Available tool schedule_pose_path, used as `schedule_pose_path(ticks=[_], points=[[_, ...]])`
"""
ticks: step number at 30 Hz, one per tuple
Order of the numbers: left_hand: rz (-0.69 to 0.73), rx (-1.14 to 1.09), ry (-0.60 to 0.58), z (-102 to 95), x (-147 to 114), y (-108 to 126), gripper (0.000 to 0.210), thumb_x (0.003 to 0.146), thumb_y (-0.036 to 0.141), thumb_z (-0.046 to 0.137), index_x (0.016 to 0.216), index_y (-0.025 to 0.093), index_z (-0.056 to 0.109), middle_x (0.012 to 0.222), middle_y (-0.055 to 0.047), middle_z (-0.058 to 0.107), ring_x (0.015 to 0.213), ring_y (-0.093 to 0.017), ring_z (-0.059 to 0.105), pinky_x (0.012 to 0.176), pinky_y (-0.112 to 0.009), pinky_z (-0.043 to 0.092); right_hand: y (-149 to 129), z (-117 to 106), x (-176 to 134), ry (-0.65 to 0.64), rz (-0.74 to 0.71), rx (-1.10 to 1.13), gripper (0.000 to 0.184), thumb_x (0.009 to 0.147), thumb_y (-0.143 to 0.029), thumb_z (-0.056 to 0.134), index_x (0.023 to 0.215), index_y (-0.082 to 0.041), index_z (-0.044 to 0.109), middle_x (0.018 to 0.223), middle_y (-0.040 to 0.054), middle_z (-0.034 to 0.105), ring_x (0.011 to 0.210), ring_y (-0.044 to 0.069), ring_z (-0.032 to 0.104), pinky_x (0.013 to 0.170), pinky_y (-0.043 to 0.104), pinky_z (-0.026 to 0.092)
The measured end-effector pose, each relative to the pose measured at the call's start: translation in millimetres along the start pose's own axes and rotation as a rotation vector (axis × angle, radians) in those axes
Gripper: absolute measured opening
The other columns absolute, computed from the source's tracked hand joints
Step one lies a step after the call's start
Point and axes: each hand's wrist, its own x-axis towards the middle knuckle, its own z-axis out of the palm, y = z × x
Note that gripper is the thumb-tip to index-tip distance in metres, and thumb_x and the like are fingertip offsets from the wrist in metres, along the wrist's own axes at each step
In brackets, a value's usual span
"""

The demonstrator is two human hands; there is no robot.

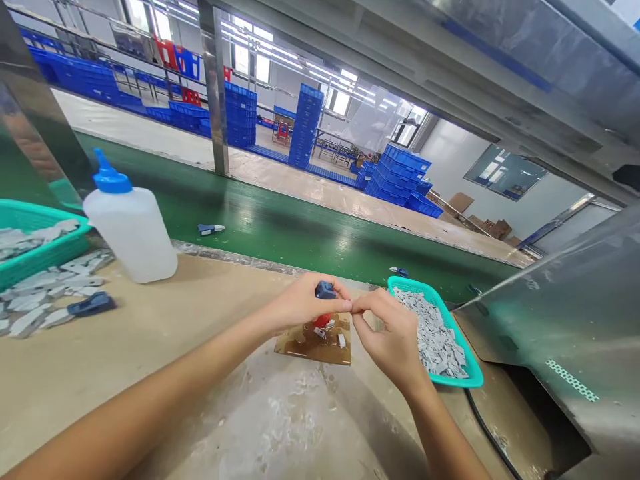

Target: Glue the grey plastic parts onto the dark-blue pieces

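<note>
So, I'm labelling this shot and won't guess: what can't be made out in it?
Head view:
Anything between left hand and right hand: covered by fingers.
Dark blue piece: lower part, behind left thumb.
Red object: top, hidden by the left hand.
Left teal basket: end cut off by picture's edge.
Grey pieces in the right teal basket: too small to count.

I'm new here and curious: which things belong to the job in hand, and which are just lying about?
Seemingly in the job:
dark blue plastic piece, in the left hand
small white pieces on the wet-looking brown plate
teal plastic basket of small grey parts, near the right hand

Seemingly just about:
stacked blue plastic crates
loose brown cardboard
</note>
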Motion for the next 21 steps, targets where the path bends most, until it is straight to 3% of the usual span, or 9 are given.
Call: schedule_pose_path(ticks=[7,12,15,18,21], points=[[0.118,0.143,0.060,-4.9,2.0,-5.4,0.011,0.063,0.027,0.055,0.063,0.017,0.061,0.063,0.000,0.058,0.060,-0.012,0.048,0.056,-0.024,0.037,5.8,0.6,-0.9,-0.113,0.061,0.123,0.014,0.076,-0.010,0.050,0.073,-0.021,0.059,0.078,0.0027,0.062,0.075,0.015,0.058,0.068,0.028,0.047],[0.096,0.217,0.026,-5.9,4.8,-10.9,0.012,0.065,0.026,0.053,0.067,0.017,0.060,0.065,0.000,0.058,0.062,-0.013,0.049,0.057,-0.025,0.038,12.0,5.0,-3.3,-0.140,0.098,0.158,0.015,0.075,-0.009,0.051,0.073,-0.020,0.061,0.074,0.0024,0.064,0.071,0.014,0.059,0.064,0.026,0.047],[0.081,0.267,0.169,-8.6,8.2,-16.1,0.017,0.067,0.029,0.052,0.078,0.020,0.061,0.079,-0.002,0.058,0.071,-0.015,0.051,0.066,-0.028,0.040,19.9,16.6,-7.7,-0.130,0.188,0.152,0.014,0.074,-0.011,0.051,0.070,-0.019,0.062,0.071,0.0024,0.064,0.067,0.014,0.059,0.059,0.025,0.048],[-0.028,0.276,0.340,-15.6,11.1,-21.0,0.028,0.064,0.023,0.054,0.091,0.023,0.062,0.092,-0.004,0.053,0.079,-0.017,0.051,0.073,-0.030,0.041,29.8,31.1,-15.3,-0.192,0.253,0.114,0.014,0.072,-0.011,0.052,0.068,-0.019,0.064,0.068,0.0029,0.065,0.063,0.015,0.060,0.054,0.024,0.047],[-0.198,0.211,0.379,-22.4,12.7,-23.6,0.037,0.064,0.016,0.050,0.099,0.022,0.060,0.100,-0.006,0.046,0.070,-0.014,0.052,0.068,-0.030,0.044,37.3,41.0,-22.3,-0.263,0.238,0.048,0.017,0.071,-0.009,0.052,0.066,-0.018,0.065,0.066,0.0033,0.065,0.060,0.015,0.059,0.052,0.024,0.046]])
